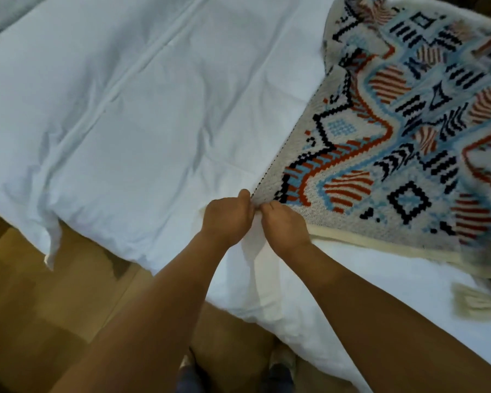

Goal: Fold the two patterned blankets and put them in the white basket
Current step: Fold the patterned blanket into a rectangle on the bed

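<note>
The patterned blanket (pixel 380 154), pinched at its corner by the left hand (pixel 227 219) and the right hand (pixel 285 228), is a thick, matt knitted cloth with a coarse, nubbly stitch and its pattern worked into the yarn, edged to the right of the hands by a plain cream border (pixel 380 246) and, further right, a soft woolly fringe (pixel 474 303). Under the hands and to their left lies the white bedding (pixel 125 109), a smooth, matt, finely woven cloth, puffy and softly creased. Below the hands the floor (pixel 40 302) looks like wood planks with a smooth, faintly satin finish.
</note>
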Action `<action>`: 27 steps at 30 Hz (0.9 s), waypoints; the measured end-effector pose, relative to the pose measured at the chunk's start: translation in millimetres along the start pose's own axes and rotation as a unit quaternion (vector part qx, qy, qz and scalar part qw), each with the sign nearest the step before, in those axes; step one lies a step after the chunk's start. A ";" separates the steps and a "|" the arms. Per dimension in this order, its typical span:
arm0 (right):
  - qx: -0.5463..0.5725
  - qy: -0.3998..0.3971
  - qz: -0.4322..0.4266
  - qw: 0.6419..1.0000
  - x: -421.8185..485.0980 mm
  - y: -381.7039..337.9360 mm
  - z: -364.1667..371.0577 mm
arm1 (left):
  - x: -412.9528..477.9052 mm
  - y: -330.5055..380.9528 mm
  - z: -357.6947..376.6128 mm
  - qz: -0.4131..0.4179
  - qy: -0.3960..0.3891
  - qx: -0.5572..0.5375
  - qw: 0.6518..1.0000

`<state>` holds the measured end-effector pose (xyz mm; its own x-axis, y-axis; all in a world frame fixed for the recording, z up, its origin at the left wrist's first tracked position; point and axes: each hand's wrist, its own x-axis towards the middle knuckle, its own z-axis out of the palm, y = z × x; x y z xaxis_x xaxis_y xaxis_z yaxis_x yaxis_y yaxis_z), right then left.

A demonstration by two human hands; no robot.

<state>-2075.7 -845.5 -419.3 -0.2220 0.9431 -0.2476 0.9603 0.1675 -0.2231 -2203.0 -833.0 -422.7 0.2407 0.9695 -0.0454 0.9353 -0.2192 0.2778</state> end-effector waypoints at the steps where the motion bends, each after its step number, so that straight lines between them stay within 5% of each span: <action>1: -0.006 -0.005 -0.012 1.000 3.0 -26.5 0.0 | -6.6 -24.6 -10.2 -0.004 -0.004 0.009 1.000; 15: 0.044 -0.034 -0.093 0.994 61.7 -255.2 57.5 | -76.3 -258.8 -45.1 -0.135 -0.016 0.102 0.986; 21: 0.015 -0.073 -0.050 0.996 76.9 -240.9 76.6 | -68.9 -253.9 -25.2 -0.146 -0.059 0.137 0.978; 27: 0.054 -0.082 -0.099 0.990 47.4 -187.6 65.1 | -62.6 -187.7 -9.9 -0.180 -0.104 0.073 0.975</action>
<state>-2277.4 -850.9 -450.7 -0.4363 0.8344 -0.3369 0.8740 0.3039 -0.3792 -2396.1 -851.4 -462.6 -0.0768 0.9468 -0.3127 0.9922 0.1035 0.0696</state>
